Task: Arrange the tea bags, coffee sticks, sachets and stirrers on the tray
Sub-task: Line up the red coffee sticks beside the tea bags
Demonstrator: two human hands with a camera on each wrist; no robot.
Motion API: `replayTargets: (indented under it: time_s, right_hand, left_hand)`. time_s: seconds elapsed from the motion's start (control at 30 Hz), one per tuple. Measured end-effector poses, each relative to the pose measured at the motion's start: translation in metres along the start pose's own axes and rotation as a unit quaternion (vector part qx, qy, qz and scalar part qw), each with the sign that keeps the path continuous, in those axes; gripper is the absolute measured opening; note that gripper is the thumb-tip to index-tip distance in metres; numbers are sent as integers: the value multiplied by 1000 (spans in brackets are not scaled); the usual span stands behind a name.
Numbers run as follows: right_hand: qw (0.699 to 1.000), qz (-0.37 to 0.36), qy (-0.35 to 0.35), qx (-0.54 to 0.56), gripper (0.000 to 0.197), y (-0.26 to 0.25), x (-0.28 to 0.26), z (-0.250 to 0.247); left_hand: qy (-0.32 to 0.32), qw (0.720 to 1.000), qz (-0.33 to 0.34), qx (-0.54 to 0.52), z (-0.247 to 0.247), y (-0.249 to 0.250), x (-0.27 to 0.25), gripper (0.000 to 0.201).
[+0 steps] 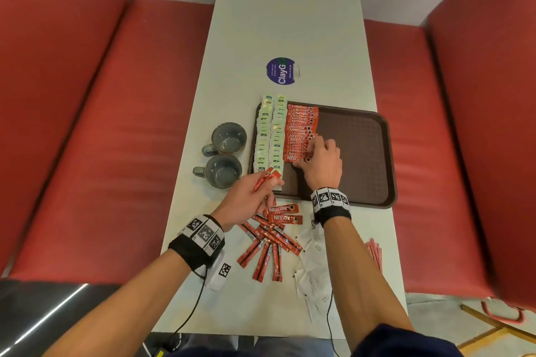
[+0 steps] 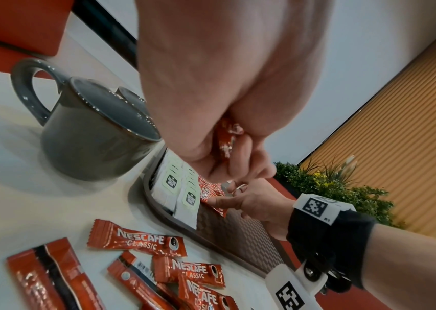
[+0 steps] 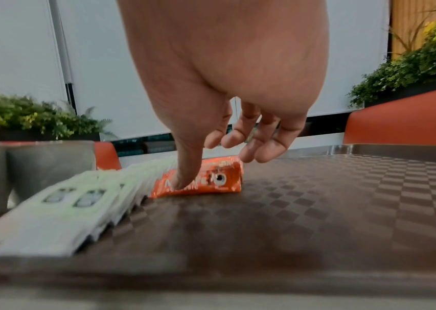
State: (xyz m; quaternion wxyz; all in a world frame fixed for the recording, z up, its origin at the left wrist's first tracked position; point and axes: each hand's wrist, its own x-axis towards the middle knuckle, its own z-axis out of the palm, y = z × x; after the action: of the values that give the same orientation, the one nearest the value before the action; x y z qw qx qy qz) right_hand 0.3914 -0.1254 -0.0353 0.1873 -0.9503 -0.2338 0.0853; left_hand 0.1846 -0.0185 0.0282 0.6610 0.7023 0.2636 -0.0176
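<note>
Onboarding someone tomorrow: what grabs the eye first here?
The red Nescafe coffee sticks, fanned in a neat column on the brown tray beside two columns of green tea bags. The right hand presses the nearest stick while the left hand holds more. Loose sticks lie scattered on the table nearer the person.

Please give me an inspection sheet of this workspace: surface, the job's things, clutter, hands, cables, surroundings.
Surface: white table; brown tray on it.
Job's things: tea bags in two columns on the tray's left side; Nescafe sticks row beside them; loose coffee sticks, white sachets and red-striped stirrers lying off the tray.
Clutter: two grey mugs; purple round sticker.
Hands: left hand grips coffee sticks; right hand presses the row's nearest stick with its thumb.
Cables: black cable from the left wristband.
Surroundings: red bench seats; potted plants.
</note>
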Motion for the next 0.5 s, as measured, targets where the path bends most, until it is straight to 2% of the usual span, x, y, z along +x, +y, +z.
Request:
replayTargets:
  time_s: [0.07,0.13,0.23,0.3,0.33,0.4,0.5]
  right_hand:
    - [997,1,5,80,42,-4,-7,-10]
    - [979,2,-25,203,31,-12,-21,-29]
    - [922,-1,-163,351,40,-27,-53,-62]
    - [890,-24,-242,386,38,-30,-71,-70]
    - [880,-36,-255,398,34,-29,-77,-71]
    - [875,-38,-243,418,32,-26,-83,-71]
    - [894,-39,-191,403,35,-22,-89,-71]
  left_hand:
    - [4,1000,2,-19,1,3,-1,29]
    - [6,999,1,-46,3,6,-2,29]
    - [6,999,0,-42,4,4,-1,25]
    - [4,1000,7,-11,4,2,0,28]
    - [0,1000,10,2,4,1,1,32]
    - [-14,1000,11,-5,5,1,-1,39]
    - [-39,997,5,-67,5,6,-6,37]
